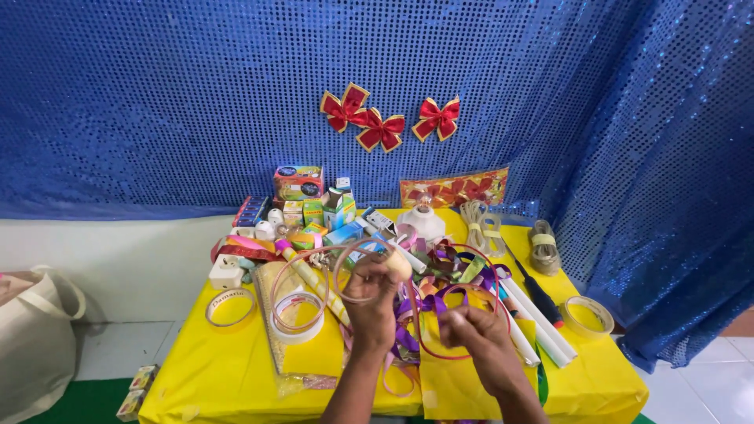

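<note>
The left hand [375,294] grips a thin hoop [363,271]. The right hand [475,334] pinches a purple ribbon [444,302]. Both hover over the yellow table [228,365].

I see a blue sequined curtain [157,94] filling the back, with three red bows [382,118] pinned to it. Below, a yellow table [228,369] carries small boxes [302,200] at the rear, a white tape roll [297,314], a clear tape roll [587,314] near the right edge, and white paper rolls [542,326] beside a black-handled tool [542,297]. A cream bag [35,338] sits on the floor at left.
</note>
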